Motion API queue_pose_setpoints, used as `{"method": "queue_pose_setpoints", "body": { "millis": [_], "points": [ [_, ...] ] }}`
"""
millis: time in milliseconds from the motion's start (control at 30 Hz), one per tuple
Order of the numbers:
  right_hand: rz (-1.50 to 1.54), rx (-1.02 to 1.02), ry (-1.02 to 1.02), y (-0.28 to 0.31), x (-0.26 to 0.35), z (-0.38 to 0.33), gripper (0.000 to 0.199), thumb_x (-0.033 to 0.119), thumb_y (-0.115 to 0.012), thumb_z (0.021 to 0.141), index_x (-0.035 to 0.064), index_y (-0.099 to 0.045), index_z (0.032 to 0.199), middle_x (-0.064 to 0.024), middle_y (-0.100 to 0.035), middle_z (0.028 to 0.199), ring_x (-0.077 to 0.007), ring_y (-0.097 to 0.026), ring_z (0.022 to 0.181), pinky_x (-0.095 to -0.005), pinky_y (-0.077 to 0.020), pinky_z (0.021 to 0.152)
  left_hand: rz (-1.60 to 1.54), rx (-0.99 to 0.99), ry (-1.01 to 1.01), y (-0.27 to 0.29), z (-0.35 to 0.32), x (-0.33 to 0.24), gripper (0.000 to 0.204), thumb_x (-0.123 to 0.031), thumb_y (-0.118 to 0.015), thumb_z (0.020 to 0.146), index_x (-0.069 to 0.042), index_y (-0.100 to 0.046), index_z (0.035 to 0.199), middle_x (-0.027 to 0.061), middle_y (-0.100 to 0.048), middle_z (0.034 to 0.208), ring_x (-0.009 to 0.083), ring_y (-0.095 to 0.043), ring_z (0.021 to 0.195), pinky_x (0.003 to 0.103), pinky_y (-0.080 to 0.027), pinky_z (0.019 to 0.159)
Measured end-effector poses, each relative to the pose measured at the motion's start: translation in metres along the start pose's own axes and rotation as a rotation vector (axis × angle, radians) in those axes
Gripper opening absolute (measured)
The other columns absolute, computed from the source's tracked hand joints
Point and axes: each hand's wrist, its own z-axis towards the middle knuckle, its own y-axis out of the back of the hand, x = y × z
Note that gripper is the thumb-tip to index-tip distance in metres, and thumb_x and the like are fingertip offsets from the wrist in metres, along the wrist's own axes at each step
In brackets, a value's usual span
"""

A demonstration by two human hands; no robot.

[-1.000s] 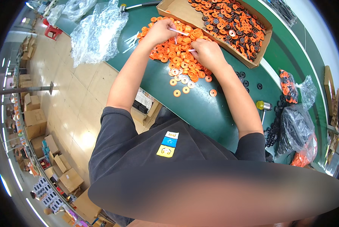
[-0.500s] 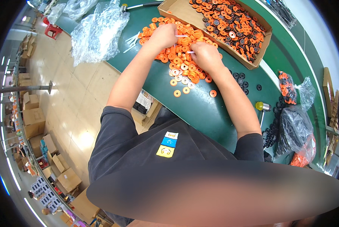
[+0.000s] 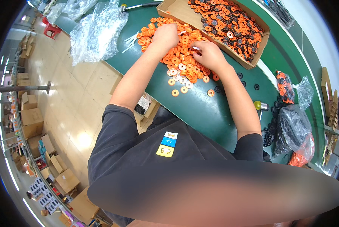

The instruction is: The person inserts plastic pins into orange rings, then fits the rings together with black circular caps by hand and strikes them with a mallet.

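A heap of orange rings (image 3: 182,49) lies on the green table in front of me, with paler ones spilling toward the near edge. My left hand (image 3: 166,37) is closed over the far left of the heap, pinching a thin white strip (image 3: 182,33); its fingertips are partly hidden. At the heap's right side, my right hand (image 3: 211,56) has its fingers bent around another short white strip (image 3: 195,48). Whether either strip passes through a ring is too small to tell. More loose white strips (image 3: 130,42) lie left of the heap.
Behind the heap stands a cardboard tray (image 3: 177,8) holding orange and black wheels. Clear plastic bags (image 3: 97,34) lie at left. On the right are black rings (image 3: 269,132), a yellow-headed mallet (image 3: 261,106) and filled bags (image 3: 293,125). Another hammer (image 3: 143,5) lies at the back.
My right hand has shifted slightly right and its fingers have opened up a little around the strip. My left hand stays over the heap, its strip now tilted.
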Motion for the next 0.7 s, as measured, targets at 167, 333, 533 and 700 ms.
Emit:
{"method": "queue_pose_setpoints", "body": {
  "millis": [167,333,533,700],
  "points": [
    [-0.077,0.025,0.072,-0.001,0.011,0.008,0.018,0.015,-0.068,0.076,0.0043,-0.069,0.09,-0.0171,-0.07,0.084,-0.0342,-0.068,0.085,-0.0456,-0.0547,0.079,0.062,0.021,0.035,0.0,0.002,-0.004,0.021,-0.007,-0.062,0.08,0.0,-0.069,0.099,0.0205,-0.072,0.098,0.0334,-0.07,0.096,0.044,-0.056,0.085],
    [-0.277,0.099,-0.086,-0.001,0.019,0.018,0.018,0.02,-0.069,0.076,0.0049,-0.069,0.086,-0.0174,-0.07,0.083,-0.0361,-0.069,0.081,-0.0479,-0.0554,0.075,0.008,-0.038,0.006,-0.013,0.009,0.012,0.014,-0.01,-0.061,0.081,-0.003,-0.068,0.092,0.0198,-0.071,0.093,0.0353,-0.069,0.089,0.046,-0.055,0.079],
    [-0.187,0.133,-0.133,0.005,0.007,0.022,0.014,0.017,-0.067,0.081,0.0075,-0.071,0.09,-0.0177,-0.07,0.085,-0.0361,-0.069,0.085,-0.0477,-0.0552,0.078,-0.344,-0.131,-0.097,0.014,0.012,0.039,0.028,-0.025,-0.08,0.079,-0.004,-0.061,0.078,0.0099,-0.067,0.072,0.0218,-0.067,0.07,0.036,-0.05,0.063],
    [-0.194,0.245,-0.113,0.003,0.004,0.031,0.015,0.012,-0.064,0.08,0.0093,-0.072,0.093,-0.0182,-0.071,0.087,-0.0355,-0.069,0.087,-0.0478,-0.055,0.078,-0.609,-0.085,-0.027,0.043,0.02,0.092,0.028,-0.022,-0.08,0.079,-0.004,-0.061,0.071,0.0078,-0.067,0.07,0.016,-0.06,0.064,0.034,-0.049,0.061]
  ]
}}
